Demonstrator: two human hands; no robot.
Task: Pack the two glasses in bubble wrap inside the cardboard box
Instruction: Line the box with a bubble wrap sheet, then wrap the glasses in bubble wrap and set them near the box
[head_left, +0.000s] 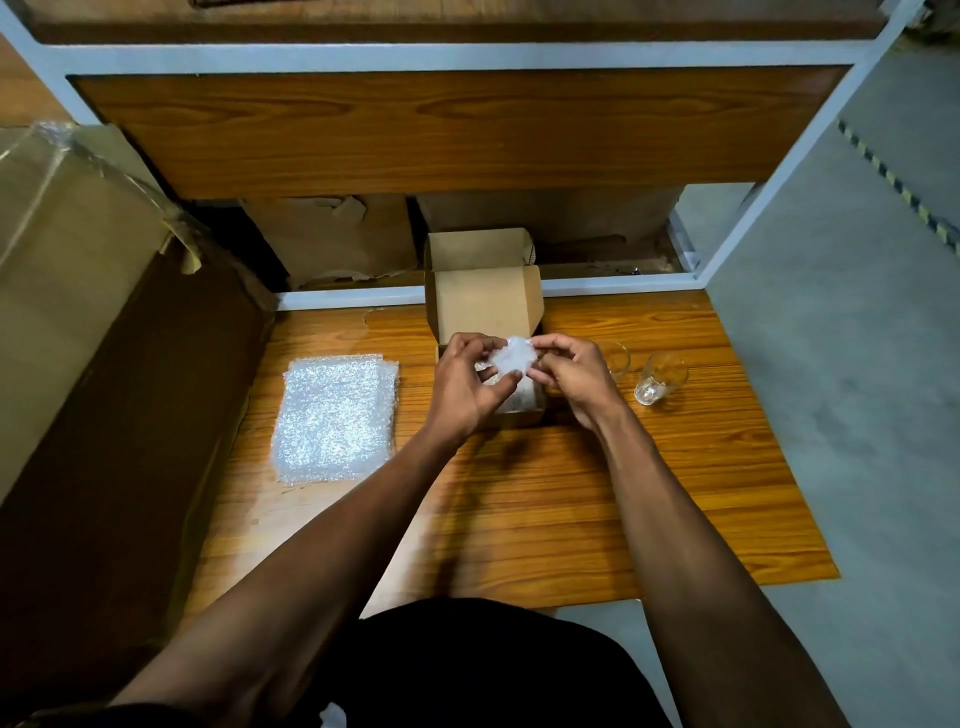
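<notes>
Both hands hold a wad of wrap over the open box; the glasses wait at the right.

My worry from here: the two glasses (660, 383) stand bare on the table (597, 493), just right of my right hand (574, 382), the left one partly hidden behind it, so I judge a careless sweep of that wrist could knock one over. The wad (511, 358) could also spring open if I let go early. My left hand (465, 387) has thumb and fingers curled round the wad's left side, and the right pinches its right edge, fingers bent, so both are closed on it. It hangs just over the box (485, 306), whose lid stands up at the far side; some wrap seems to lie inside already. A flat stack of sheets (335, 415) lies to the left.
</notes>
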